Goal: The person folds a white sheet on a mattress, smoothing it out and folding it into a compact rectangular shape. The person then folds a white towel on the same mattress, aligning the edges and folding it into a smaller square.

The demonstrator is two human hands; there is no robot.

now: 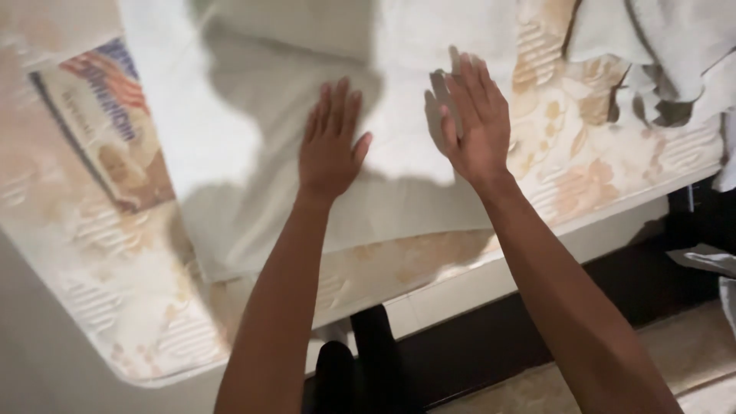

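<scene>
Left hand (330, 146) flat, fingers spread, holding nothing, on white sheet (253, 130); right hand (474, 123) open above it (bare patterned mattress (583, 176) beside).

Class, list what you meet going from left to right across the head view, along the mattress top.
Mattress label → left hand flat on the white sheet → right hand → floral mattress → crumpled cloth.

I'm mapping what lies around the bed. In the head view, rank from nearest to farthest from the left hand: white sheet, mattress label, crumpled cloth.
From the left hand:
1. White sheet, directly under the palm.
2. Mattress label, at left.
3. Crumpled cloth, top right corner.
</scene>
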